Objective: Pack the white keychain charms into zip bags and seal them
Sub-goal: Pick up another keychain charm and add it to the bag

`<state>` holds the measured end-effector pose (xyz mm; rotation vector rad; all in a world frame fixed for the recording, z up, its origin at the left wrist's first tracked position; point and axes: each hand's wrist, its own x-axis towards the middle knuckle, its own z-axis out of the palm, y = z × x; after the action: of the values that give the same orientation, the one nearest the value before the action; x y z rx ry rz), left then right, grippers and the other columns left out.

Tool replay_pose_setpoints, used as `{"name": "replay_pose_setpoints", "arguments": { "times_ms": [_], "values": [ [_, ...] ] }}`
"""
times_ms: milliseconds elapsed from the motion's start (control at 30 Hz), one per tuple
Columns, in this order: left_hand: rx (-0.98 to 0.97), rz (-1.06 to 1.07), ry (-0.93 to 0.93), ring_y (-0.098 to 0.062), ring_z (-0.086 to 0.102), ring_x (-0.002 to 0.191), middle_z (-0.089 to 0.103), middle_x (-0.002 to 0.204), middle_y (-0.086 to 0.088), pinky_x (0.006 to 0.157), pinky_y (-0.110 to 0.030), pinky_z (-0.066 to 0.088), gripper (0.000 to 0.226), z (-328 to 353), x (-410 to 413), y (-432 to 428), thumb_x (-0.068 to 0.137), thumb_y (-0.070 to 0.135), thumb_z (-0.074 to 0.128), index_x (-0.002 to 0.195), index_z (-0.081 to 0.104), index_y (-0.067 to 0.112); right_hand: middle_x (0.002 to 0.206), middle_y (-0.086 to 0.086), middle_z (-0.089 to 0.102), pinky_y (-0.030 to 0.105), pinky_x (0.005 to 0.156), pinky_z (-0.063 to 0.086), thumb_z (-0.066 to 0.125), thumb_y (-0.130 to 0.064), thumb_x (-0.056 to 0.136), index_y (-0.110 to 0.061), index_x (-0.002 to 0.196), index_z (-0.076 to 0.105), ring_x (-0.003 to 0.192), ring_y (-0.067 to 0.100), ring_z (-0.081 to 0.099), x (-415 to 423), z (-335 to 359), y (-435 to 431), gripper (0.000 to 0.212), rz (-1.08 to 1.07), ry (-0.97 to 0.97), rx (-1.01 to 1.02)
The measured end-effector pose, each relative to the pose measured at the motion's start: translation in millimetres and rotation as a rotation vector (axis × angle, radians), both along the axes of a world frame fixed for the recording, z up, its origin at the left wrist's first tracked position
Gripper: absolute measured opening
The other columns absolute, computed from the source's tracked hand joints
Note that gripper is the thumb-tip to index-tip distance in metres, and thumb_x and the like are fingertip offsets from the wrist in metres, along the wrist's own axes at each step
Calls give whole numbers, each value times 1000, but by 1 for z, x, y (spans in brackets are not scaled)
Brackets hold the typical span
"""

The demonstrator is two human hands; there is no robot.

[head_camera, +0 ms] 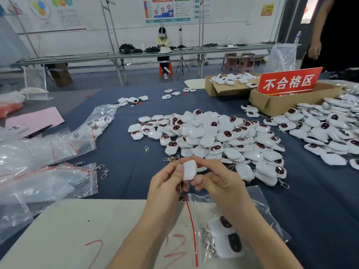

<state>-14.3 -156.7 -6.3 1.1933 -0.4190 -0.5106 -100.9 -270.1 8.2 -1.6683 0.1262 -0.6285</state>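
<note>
My left hand (pixel 167 183) and my right hand (pixel 215 181) together hold one white keychain charm (pixel 189 169) upright above the table, fingers pinching its sides; its metal clasp hangs below between the hands. Under my right forearm lies a clear zip bag (pixel 202 220) with a red seal strip, its mouth unsealed, with two charms (pixel 229 237) and their rings inside. A large heap of white charms (pixel 209 136) with dark oval faces sits just beyond my hands on the blue cloth.
Empty zip bags (pixel 48 181) pile up at the left, loose metal clasps (pixel 104 171) beside them. A second charm heap (pixel 330 131) lies right. Cardboard boxes (pixel 275 103) with a red sign (pixel 289 82) stand behind. A white board (pixel 77 230) with red marks is in front.
</note>
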Motion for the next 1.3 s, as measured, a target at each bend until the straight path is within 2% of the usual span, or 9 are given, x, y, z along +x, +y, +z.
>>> {"name": "replay_pose_setpoints", "arguments": {
  "times_ms": [167,400,600,767,867,967,1100,1200,1300],
  "values": [
    [-52,-78,83,-13,54,64,69,81,-6,61,-22,47,25,3,-3,0,101,21,56,108,78,12,74,0,74,12,63,53,70,3,87,-27,96,72,64,4,69,-3,0,0,32,16,-14,90],
    [-84,20,-205,-18,72,91,76,103,-9,80,-27,58,36,-2,-9,-5,89,37,61,106,73,8,89,0,78,30,81,60,73,-12,86,-33,85,68,85,15,74,-3,-3,-5,22,-108,-20,192],
    [-92,-2,-267,-20,69,92,74,108,-11,92,-37,58,36,0,-6,1,94,40,59,106,72,9,89,10,73,17,74,55,65,3,88,-3,91,64,77,11,71,-4,-2,-3,7,-37,-117,183],
    [-82,34,-277,-23,69,96,73,115,-12,94,-45,56,26,-3,-6,-1,99,27,55,105,70,6,97,9,70,18,74,54,63,10,88,-6,86,63,77,14,71,-4,-4,-4,17,-64,-127,146],
    [-52,54,-311,-25,71,102,75,111,-7,94,-37,57,23,0,-8,-1,97,26,55,103,71,11,98,5,71,22,77,56,64,5,91,-11,89,64,82,16,72,-3,-7,-5,16,-87,-99,114],
    [66,152,-455,-9,70,94,75,101,7,84,-17,52,14,2,-10,0,96,24,62,105,73,25,97,-7,74,25,84,56,65,-10,94,-25,94,67,91,12,71,0,-9,-6,16,-127,-12,67],
    [155,242,-608,-3,66,107,71,113,20,83,-8,47,28,3,-12,2,99,17,65,117,66,38,94,-9,77,18,81,54,69,-14,92,-35,93,71,92,8,71,1,-8,-7,21,-140,43,91],
    [151,274,-650,-7,65,110,69,118,14,87,-12,47,30,5,-13,3,99,16,63,124,65,33,98,3,77,22,85,56,65,-11,93,-22,97,73,95,16,73,-2,-4,-10,14,-100,-46,208],
    [131,263,-614,-10,68,95,73,102,8,80,-13,48,24,7,-12,4,96,11,65,106,70,33,104,11,76,22,83,56,61,-8,94,-5,102,67,99,25,73,-4,-3,-11,11,-11,-122,308]
  ]
}}
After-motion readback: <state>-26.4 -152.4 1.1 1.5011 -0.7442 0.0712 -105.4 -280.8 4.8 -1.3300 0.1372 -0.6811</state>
